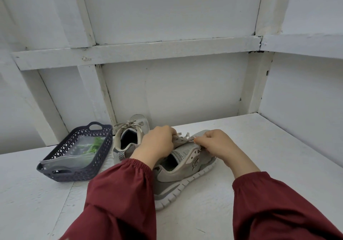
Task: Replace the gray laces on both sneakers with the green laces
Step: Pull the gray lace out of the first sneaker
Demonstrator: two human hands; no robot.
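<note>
— Up at the tongue, the left hand (157, 143) and right hand (217, 144) are held close together, both clamped on the flat gray lace (184, 135) of the beige mesh sneaker with the white sole (185, 180).
— which way is it laid tho?
— Heel toward the dark red sleeves (120, 193), toe pointed away and rightward on the white painted tabletop (269, 147), so the eyelets are reached equally. Knot can't be made out, it's covered by knuckles.
— green laces (95, 145) are bagged in the dark slotted plastic basket (101, 158), well left, past the second gray sneaker (126, 143); left hand's nearer.
</note>
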